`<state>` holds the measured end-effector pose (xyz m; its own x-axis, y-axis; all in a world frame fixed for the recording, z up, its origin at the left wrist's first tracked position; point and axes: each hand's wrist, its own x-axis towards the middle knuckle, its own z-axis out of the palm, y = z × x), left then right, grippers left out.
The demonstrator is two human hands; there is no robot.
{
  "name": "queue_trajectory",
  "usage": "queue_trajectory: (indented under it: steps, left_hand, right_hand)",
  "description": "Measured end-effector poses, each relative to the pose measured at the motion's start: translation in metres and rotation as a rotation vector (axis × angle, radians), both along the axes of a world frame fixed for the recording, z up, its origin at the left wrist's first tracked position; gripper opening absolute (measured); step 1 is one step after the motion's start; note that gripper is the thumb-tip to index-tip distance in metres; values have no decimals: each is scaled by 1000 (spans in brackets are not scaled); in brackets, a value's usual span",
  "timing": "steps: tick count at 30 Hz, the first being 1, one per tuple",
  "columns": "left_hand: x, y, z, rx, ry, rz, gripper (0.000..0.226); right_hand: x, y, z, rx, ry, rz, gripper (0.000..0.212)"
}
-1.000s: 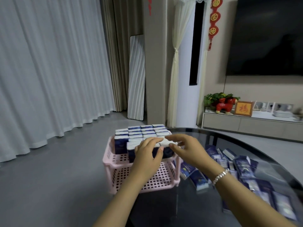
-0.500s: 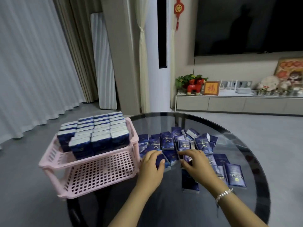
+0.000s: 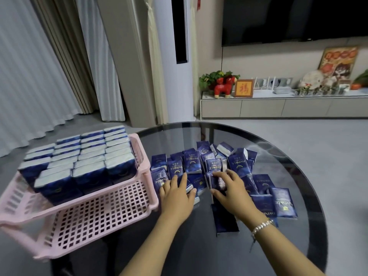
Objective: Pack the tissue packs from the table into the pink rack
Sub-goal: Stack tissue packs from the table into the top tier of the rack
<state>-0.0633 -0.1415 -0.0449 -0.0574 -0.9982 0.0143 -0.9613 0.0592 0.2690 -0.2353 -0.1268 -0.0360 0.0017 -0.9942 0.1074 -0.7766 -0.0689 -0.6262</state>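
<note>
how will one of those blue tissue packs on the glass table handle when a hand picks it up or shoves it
Probably light and a bit squashy: each tissue pack is a small soft-wrapped block. Its glossy wrap on the smooth glass table suggests it slides easily when pushed. Flat sides mean it won't roll, though the ones stood on end in the rack could tip.

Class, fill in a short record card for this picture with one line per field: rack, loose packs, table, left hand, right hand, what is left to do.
rack: pink rack, top shelf filled with upright tissue packs, lower shelf bare
loose packs: pile of loose packs lying flat on the table
table: round dark glass table
left hand: left hand gripping a pack at the pile's near edge
right hand: right hand gripping another pack
left to do: many packs not yet racked
</note>
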Motion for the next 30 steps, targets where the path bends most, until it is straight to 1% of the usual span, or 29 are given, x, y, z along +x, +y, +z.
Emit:
queue_trajectory:
  steps: [2, 4, 8, 10, 13, 18, 20, 22, 24, 26, 27, 30]
  left_hand:
    - [4, 1, -3, -18, 20, -20, 60]
    - [9, 4, -3, -21, 26, -49, 59]
    - [15, 15, -3, 8, 44, -94, 58]
    - [17, 25, -3, 36, 54, -99, 59]
    - [22, 44, -1, 57, 82, -100, 60]
    - [36, 73, 3, 103, 65, -120, 60]
    - [46, 83, 3, 108, 78, -144, 61]
    - [57, 91, 2, 118, 132, -170, 65]
    - [62, 97, 3, 129, 286, -151, 70]
    - [65, 101, 6, 152, 459, -55, 74]
    - [65, 103, 7, 163, 495, -8, 77]
    - [67, 103, 1, 191, 501, 99, 81]
  right_hand:
    - [1, 0, -1, 37, 3, 43, 60]
    - [5, 2, -2, 69, 5, 73, 66]
    - [11, 9, 0, 121, -53, 116, 62]
    - [12, 13, 1, 114, -61, 145, 61]
    - [15, 20, 7, 118, -49, 194, 61]
    - [23, 29, 16, 188, 5, 256, 65]
    - [27, 32, 18, 198, 37, 278, 63]
    - [31, 35, 20, 185, 58, 291, 56]
    - [34, 36, 22, 148, 30, 276, 47]
    - [35, 38, 22, 114, -39, 239, 38]
    - [34, 39, 22, 106, -82, 217, 35]
    - [33, 45, 23, 77, -198, 165, 34]
